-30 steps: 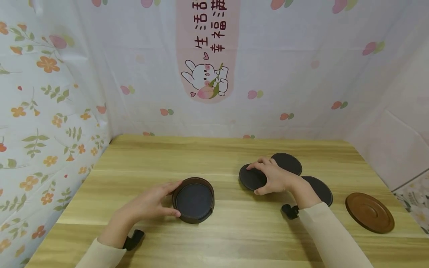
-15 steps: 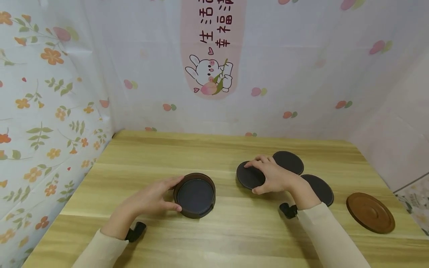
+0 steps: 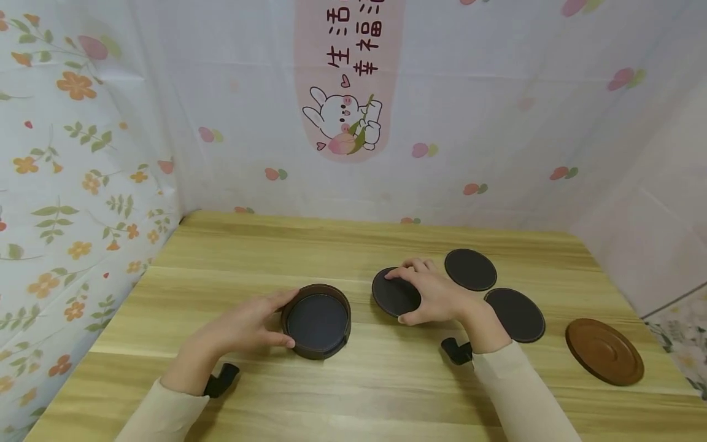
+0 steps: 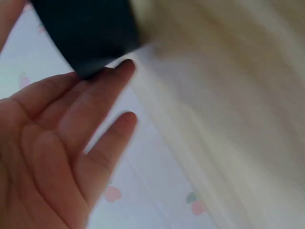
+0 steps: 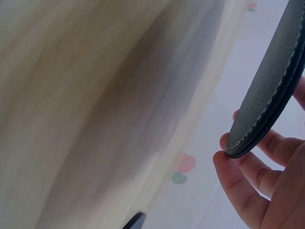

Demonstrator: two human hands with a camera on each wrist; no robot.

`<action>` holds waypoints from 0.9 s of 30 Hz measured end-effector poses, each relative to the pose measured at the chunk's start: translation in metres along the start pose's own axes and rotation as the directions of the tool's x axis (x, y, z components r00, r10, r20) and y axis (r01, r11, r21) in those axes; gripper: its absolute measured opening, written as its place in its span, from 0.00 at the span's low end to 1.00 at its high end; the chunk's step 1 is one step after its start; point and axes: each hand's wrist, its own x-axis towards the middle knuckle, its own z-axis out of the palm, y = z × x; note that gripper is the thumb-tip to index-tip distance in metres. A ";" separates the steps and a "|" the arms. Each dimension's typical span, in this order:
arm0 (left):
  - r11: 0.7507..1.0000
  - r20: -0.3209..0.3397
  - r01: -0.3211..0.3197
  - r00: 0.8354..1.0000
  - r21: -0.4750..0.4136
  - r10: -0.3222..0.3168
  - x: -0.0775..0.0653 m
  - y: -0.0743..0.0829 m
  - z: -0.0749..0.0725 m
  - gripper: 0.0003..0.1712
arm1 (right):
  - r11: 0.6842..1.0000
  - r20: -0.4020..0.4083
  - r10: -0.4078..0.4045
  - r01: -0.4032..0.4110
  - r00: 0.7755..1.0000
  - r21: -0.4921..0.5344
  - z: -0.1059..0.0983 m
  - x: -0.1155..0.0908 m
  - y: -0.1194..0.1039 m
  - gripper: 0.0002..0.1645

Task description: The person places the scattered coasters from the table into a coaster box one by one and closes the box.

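Observation:
On the left half of the table, my left hand (image 3: 243, 326) holds a round dark coaster holder (image 3: 327, 352) between thumb and fingers. A black disc, apparently a coaster (image 3: 317, 322), lies flat inside its rim. In the left wrist view the holder's dark wall (image 4: 88, 36) touches the fingers. To the right, my right hand (image 3: 439, 299) grips a round black coaster (image 3: 393, 296) by its edges, above the table. The right wrist view shows this coaster's pale stitching and layered edge (image 5: 267, 102); whether it is one or more stacked is unclear.
Two black coasters (image 3: 471, 269) lie flat beyond and right of my right hand. A brown round lid-like disc (image 3: 604, 351) with a raised centre sits near the table's right edge. Printed cloth walls (image 3: 248, 123) enclose the wooden table (image 3: 265, 245).
My right hand has carried its coaster leftward, nearer the holder and away from the two coasters lying flat. My left hand stays on the holder. The head view has shifted slightly.

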 end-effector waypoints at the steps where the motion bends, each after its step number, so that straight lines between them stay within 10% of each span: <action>1: 1.000 0.003 0.001 1.000 0.002 -0.001 0.000 0.001 0.000 0.55 | 1.000 0.001 -0.004 0.004 1.000 0.007 0.001 0.001 -0.001 0.44; 27: 0.998 -0.063 0.029 0.998 -0.048 -0.032 -0.008 0.004 0.006 0.52 | 0.992 0.015 -0.127 0.127 0.992 0.002 0.012 0.012 -0.044 0.45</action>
